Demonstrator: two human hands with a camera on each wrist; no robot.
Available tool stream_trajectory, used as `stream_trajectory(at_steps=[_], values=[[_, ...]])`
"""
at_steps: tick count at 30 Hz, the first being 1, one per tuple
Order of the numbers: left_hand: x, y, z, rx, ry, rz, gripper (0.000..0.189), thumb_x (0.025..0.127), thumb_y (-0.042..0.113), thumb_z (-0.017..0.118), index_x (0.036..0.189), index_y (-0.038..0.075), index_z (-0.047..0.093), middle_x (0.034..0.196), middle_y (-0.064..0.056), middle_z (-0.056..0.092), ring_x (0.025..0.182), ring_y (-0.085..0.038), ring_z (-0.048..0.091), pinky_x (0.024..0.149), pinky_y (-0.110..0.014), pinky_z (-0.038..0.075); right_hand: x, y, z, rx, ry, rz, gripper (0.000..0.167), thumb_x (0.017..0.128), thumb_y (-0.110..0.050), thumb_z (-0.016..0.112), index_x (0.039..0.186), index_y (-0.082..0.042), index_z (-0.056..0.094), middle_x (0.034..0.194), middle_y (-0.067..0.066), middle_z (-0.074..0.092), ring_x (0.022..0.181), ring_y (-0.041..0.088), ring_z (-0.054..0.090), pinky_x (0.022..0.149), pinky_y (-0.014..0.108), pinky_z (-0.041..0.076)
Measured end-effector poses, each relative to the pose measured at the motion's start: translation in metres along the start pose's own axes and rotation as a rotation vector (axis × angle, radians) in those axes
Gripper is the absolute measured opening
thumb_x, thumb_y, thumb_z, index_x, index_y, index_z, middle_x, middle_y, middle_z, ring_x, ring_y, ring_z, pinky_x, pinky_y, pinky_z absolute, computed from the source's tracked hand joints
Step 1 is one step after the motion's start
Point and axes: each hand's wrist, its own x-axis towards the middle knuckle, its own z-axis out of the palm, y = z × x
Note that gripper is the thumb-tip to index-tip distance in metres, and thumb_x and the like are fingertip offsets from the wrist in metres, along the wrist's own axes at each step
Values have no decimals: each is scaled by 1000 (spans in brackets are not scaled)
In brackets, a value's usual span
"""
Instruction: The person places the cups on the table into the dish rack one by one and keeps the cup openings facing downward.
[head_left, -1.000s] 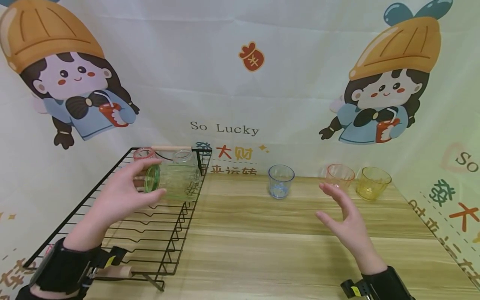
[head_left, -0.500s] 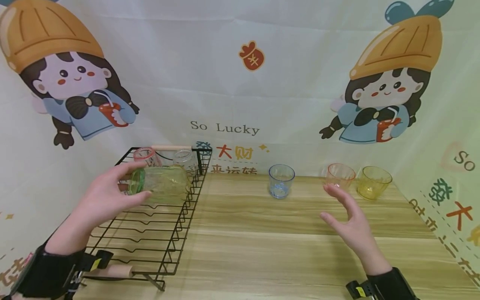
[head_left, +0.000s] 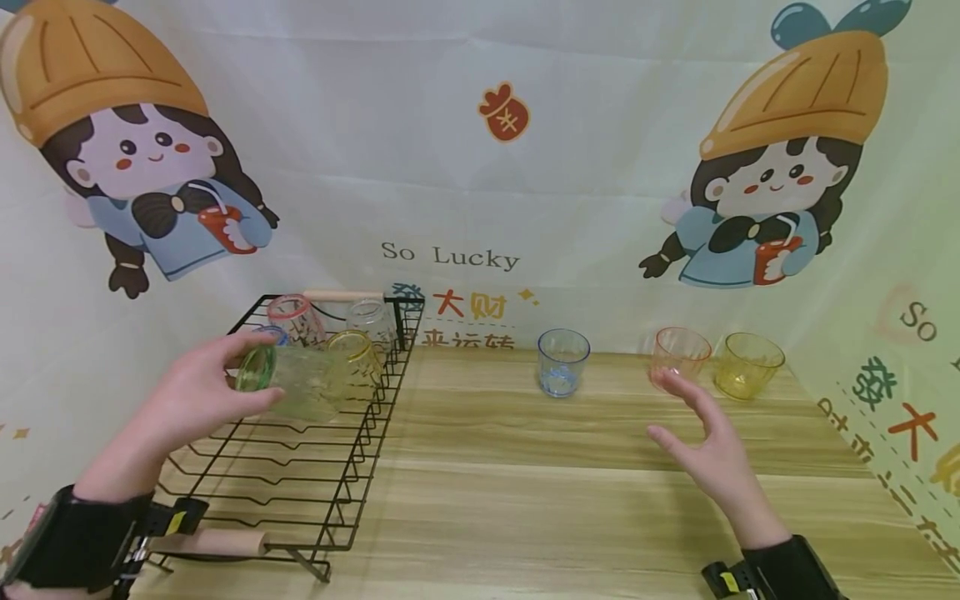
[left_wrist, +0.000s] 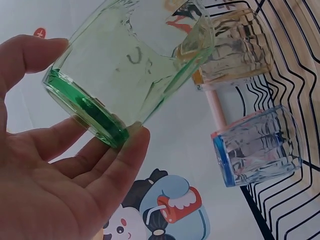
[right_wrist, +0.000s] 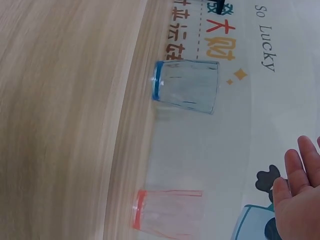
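Observation:
My left hand (head_left: 198,387) grips a green glass (head_left: 296,385) by its thick base, thumb on one side and fingers on the other. The glass lies tilted on its side over the black wire rack (head_left: 307,547), its mouth toward the right. In the left wrist view, the green base (left_wrist: 87,107) sits between thumb and fingertips. Behind it on the rack rest a yellow glass (head_left: 354,357), a red-based glass (head_left: 294,315), a clear glass (head_left: 369,318) and a partly hidden blue one (head_left: 272,335). My right hand (head_left: 705,454) hovers over the table, fingers apart, holding nothing.
On the wooden table (head_left: 525,517), a blue glass (head_left: 562,367) stands upright near the back. Farther right are a red glass (head_left: 678,348) and a yellow glass (head_left: 748,367). A printed cloth (head_left: 465,183) hangs behind. The rack has a wooden handle (head_left: 217,542) in front.
My left hand has moved left and toward me with the green glass, uncovering the yellow and blue glasses on the rack. The right hand has drifted slightly right.

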Motion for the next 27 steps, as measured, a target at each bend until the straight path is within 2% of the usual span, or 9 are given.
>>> stream_trajectory(at_steps=[6, 13, 15, 18, 23, 27], values=[[5, -8, 0, 50, -38, -10, 73, 83, 24, 78, 141, -6, 47, 137, -36, 46, 120, -55, 44, 93, -70, 39, -1, 3, -3, -32, -9, 46, 65, 84, 0, 75, 143, -4, 49, 148, 16, 46, 129, -7, 36, 113, 45, 28], [12, -18, 0, 112, -93, -43, 75, 82, 26, 79, 138, -12, 46, 135, -40, 45, 120, -58, 42, 94, -70, 39, -1, 7, -4, -38, -26, 39, 63, 84, 0, 75, 141, 1, 49, 148, 22, 44, 128, -7, 34, 106, 70, 26], [13, -21, -1, 116, -114, -44, 75, 82, 26, 78, 137, -14, 46, 134, -40, 46, 120, -59, 42, 94, -70, 40, -1, 9, -5, -40, -34, 40, 63, 84, 0, 75, 141, 2, 49, 148, 22, 43, 128, -6, 34, 105, 72, 25], [15, -25, -1, 120, -142, -49, 75, 83, 26, 77, 137, -16, 45, 134, -41, 45, 120, -59, 41, 94, -70, 39, -1, 10, -6, -59, -46, 42, 64, 83, -1, 76, 141, 1, 49, 148, 22, 43, 131, 5, 37, 105, 72, 25], [16, -31, -2, 147, -168, -68, 76, 81, 24, 76, 135, -18, 44, 133, -42, 45, 120, -60, 41, 94, -70, 40, 2, 13, -9, -105, -63, 45, 67, 82, -4, 78, 142, 1, 48, 145, 24, 46, 130, 39, 41, 105, 71, 27], [17, -37, -3, 165, -181, -94, 75, 80, 23, 76, 133, -19, 45, 132, -43, 45, 118, -61, 41, 93, -70, 40, 5, 17, -13, -123, -78, 47, 67, 83, -5, 78, 142, 2, 47, 143, 25, 47, 127, 47, 41, 104, 71, 28]])
